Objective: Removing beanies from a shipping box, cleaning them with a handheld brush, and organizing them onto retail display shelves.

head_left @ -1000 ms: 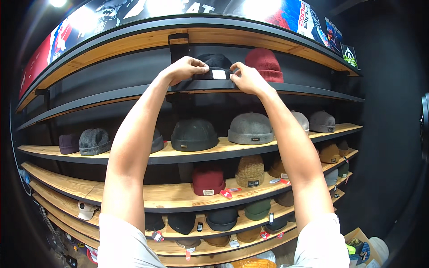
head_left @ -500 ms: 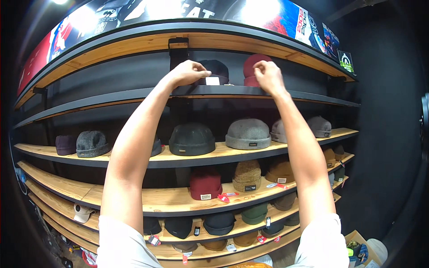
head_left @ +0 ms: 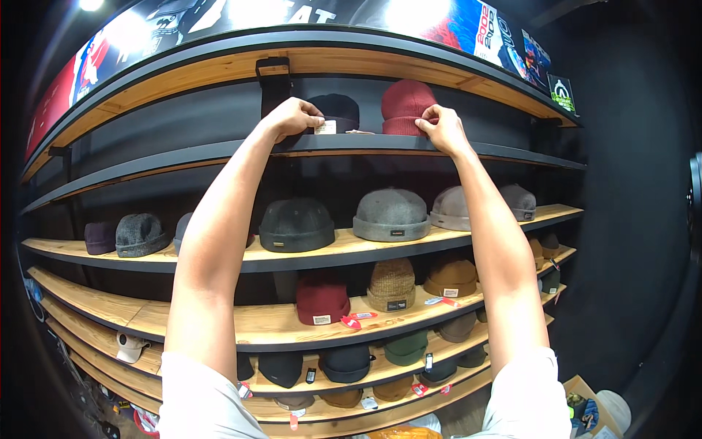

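Note:
Both of my arms reach up to the upper shelf (head_left: 351,144). My left hand (head_left: 291,118) is closed in a pinch at the left front of a dark navy beanie (head_left: 338,110), its fingertips by the beanie's pale label (head_left: 325,127). Part of that beanie is hidden behind the hand. Farther right stands a dark red beanie (head_left: 404,106) with a ribbed, turned-up cuff. The thumb and fingertips of my right hand (head_left: 443,129) pinch this cuff at its right front. Both beanies sit upright near the shelf's edge.
Below, a shelf carries a charcoal beanie (head_left: 296,227), a grey beanie (head_left: 391,216) and others. Lower shelves hold a maroon beanie (head_left: 322,300), a tan knit beanie (head_left: 391,285) and several more with hanging tags. An open cardboard box (head_left: 585,410) stands at the lower right.
The view has shifted, so the shelves appear farther left. My right hand has gone from in front of the red beanie to its right cuff edge. My left hand stays by the navy beanie.

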Tool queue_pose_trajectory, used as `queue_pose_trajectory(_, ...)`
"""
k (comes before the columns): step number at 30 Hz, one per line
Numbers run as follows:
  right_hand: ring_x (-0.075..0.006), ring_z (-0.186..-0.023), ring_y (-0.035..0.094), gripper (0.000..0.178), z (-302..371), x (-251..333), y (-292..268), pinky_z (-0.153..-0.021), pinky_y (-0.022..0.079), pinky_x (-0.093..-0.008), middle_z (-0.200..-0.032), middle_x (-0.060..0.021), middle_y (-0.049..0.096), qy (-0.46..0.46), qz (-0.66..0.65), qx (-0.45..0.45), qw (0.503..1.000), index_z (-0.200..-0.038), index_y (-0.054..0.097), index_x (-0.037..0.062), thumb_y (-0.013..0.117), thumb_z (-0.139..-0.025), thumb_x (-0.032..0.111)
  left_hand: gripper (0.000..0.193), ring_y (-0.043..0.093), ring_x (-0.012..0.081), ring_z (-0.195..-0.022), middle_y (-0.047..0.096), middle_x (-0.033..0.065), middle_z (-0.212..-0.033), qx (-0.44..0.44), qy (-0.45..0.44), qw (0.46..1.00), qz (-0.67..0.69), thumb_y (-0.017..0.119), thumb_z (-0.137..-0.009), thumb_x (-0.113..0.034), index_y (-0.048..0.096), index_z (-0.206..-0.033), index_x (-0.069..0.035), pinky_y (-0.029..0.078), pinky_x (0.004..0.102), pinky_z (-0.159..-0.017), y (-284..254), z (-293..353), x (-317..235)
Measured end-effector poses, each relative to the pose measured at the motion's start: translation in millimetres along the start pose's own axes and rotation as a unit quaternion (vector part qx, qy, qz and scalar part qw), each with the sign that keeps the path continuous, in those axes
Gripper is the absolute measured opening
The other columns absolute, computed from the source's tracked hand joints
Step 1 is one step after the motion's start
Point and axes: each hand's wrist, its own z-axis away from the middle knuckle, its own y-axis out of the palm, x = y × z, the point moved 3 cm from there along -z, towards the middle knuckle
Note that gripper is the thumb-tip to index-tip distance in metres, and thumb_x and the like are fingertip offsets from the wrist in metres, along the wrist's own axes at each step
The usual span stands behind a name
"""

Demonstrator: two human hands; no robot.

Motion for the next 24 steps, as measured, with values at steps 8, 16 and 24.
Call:
queue_pose_trajectory(8, -0.0338, -0.117, 0.058, 0.031, 35.3, 11.1, -1.4, -0.099, 0.048, -0.0410, -0.123, -0.0188, 0.056, -0.086, -0.007, -0.144, 0.986, -0.106, 0.066, 0.0087, 0.075, -0.084, 0.029, 0.030, 0.067, 0.0324, -0.104, 0.071, 0.0205, -0.104, -0.171, 0.093, 0.977, -0.087, 0.069, -0.082, -0.025, 0.075, -0.102, -0.004, 0.051, 0.0391, -0.094, -6.6, 14.7, -8.0)
queue_pose_trajectory(16, -0.0357, -0.116, 0.057, 0.032, 181.4, 42.4, -22.7, -0.101, 0.045, -0.0419, -0.117, -0.0196, 0.064, -0.085, -0.041, -0.279, 0.956, -0.108, 0.066, 0.0021, 0.069, -0.085, 0.024, 0.035, 0.064, 0.0185, -0.110, 0.069, 0.0113, -0.115, -0.133, 0.241, 0.940, 0.199, 0.064, -0.096, -0.024, 0.065, -0.123, -0.003, 0.048, 0.0313, -0.098, 68.7, 115.8, -64.9)
queue_pose_trajectory(24, -0.0325, -0.103, 0.062, 0.037, 402.8, 34.6, -123.9, -0.093, 0.050, -0.0400, -0.114, -0.0174, 0.063, 0.136, 0.086, -0.219, 0.962, -0.117, 0.063, 0.0054, 0.069, -0.086, 0.025, 0.045, 0.057, 0.0175, -0.119, 0.065, 0.0102, -0.125, 0.259, 0.170, 0.858, 0.409, 0.062, -0.098, -0.030, 0.058, -0.135, -0.004, 0.041, 0.0310, -0.104, 273.5, 227.7, -111.1)
